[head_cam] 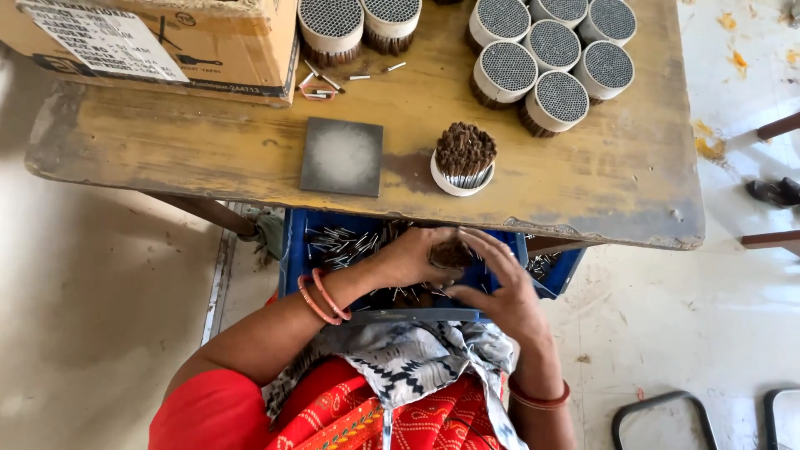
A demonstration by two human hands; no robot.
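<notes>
Cupping a brown-tipped bundle of small sticks (451, 253) over the blue crate (293, 242) beneath the worn table (208, 142) edge; left hand (414, 257) curling around the bundle's side, fingers pressed together; right hand (500, 287) covering it, fingers slightly spread and touching its top; loose sticks (342, 246) lying in the crate; white cup of sticks (463, 162) standing on the table beside a grey square tile (342, 156)

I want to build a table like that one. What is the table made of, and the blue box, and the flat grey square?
The table looks like wood with worn yellow paint; bare brown patches and chipped edges show. The blue box under the left hand and right hand seems moulded plastic, smooth and evenly coloured. The grey square could be stone or metal, matt; I cannot tell which.
</notes>
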